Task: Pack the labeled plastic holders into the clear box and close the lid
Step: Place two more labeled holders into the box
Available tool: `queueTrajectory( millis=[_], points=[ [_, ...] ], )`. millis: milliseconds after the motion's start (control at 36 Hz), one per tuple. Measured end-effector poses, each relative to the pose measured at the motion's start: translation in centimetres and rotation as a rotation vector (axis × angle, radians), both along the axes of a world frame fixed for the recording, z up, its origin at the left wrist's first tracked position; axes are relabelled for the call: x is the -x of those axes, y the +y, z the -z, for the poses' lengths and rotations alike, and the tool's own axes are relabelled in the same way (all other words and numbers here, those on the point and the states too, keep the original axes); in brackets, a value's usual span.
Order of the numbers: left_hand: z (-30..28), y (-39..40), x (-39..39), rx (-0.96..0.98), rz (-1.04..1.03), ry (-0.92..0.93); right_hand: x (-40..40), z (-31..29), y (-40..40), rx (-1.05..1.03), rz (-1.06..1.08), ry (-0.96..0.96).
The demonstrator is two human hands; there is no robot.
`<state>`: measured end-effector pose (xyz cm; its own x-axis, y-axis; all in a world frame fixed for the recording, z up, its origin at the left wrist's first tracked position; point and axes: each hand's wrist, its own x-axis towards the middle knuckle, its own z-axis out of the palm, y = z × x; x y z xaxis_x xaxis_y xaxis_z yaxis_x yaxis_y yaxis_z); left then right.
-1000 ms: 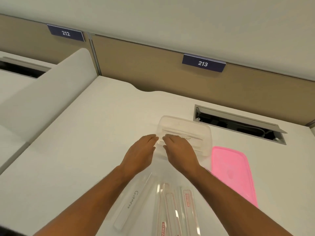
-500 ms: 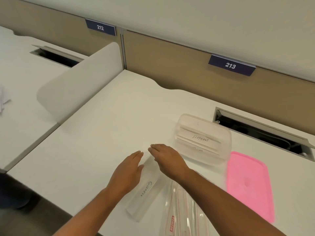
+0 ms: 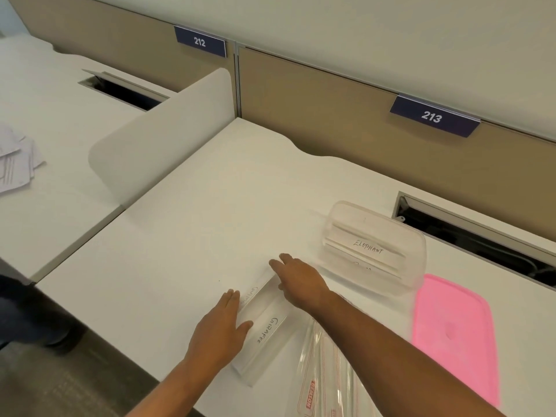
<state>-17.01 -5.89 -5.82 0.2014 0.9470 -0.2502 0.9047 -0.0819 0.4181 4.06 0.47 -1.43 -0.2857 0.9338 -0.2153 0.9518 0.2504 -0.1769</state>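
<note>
A clear holder labelled GIRAFFE [image 3: 266,328] lies on the white desk near its front edge. My left hand [image 3: 221,329] rests flat against its left side, fingers together. My right hand [image 3: 298,281] reaches over its far end, fingers spread and touching the holder. Neither hand has lifted it. The clear box [image 3: 416,266] stands open to the right, with a holder labelled ELEPHANT [image 3: 368,246] inside and another below it. The pink lid [image 3: 454,332] lies flat beside the box.
A clear bag with red print [image 3: 328,377] lies under my right forearm. A cable slot [image 3: 475,236] opens behind the box. A white divider [image 3: 162,139] borders the desk on the left, with loose papers [image 3: 15,161] on the neighbouring desk. The desk's front edge is close to my arms.
Both hands drew back from the clear box to the GIRAFFE holder and now flank it. The camera has swung left, shifting the box and lid to the right.
</note>
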Motion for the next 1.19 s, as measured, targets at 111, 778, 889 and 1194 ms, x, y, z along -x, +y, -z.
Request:
queueTrajectory(
  millis=[111,778,889,1194],
  points=[
    [0.0,0.1,-0.3,0.006,0.014,0.051,0.4,0.2,-0.2,0.049,0.036,0.029],
    [-4.8,4.2,-6.3,-0.132,-0.109,-0.093,1.4,-3.2,-0.2,0.272,0.692,0.642],
    [-6.0,3.9,-8.0,-0.106,-0.087,-0.104,1.1,-3.9,-0.2,0.278,0.815,0.779],
    [-8.7,2.1,-8.5,-0.265,0.086,-0.073,-1.3,-6.0,-0.7,0.346,0.896,0.936]
  ],
)
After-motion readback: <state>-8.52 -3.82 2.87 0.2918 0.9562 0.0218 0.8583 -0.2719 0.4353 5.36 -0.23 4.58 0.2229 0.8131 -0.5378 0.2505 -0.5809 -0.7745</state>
